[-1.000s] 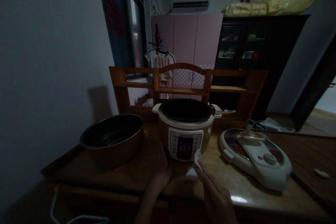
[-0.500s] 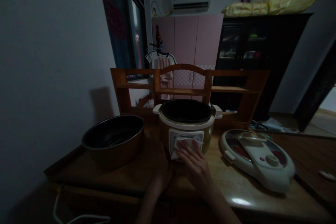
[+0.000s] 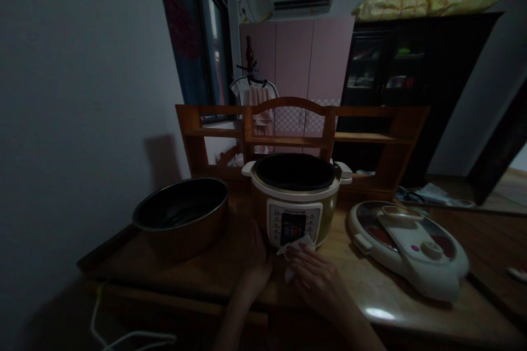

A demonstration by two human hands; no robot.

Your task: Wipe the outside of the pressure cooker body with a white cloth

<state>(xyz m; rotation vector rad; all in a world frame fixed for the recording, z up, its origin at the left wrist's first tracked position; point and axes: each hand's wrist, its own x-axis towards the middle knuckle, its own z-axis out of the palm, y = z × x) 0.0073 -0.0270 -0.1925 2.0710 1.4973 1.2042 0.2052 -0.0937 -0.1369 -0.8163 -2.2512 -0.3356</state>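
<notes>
A white and olive-gold electric pressure cooker (image 3: pixel 329 214) stands in the middle of the table, its lid off and its dark inside showing. My right hand (image 3: pixel 315 274) has a crumpled white tissue (image 3: pixel 302 244) under its fingers, at the lower edge of the cooker's control panel (image 3: pixel 294 225). To the left, my left hand (image 3: pixel 257 258) is by the cooker's lower left side, fingers stretched out and holding nothing; in the dim light I cannot tell whether it touches the cooker.
A dark-lined inner pot (image 3: pixel 181 214) sits on the left of the table. The white cooker lid (image 3: pixel 411 247) lies on the right. Behind the cooker rises a wooden shelf rack (image 3: pixel 288 141). A white cord (image 3: pixel 140 334) hangs at the front left.
My right hand has moved down with the tissue, from the middle of the control panel to its bottom edge, uncovering the panel. My left hand has stayed in nearly the same place.
</notes>
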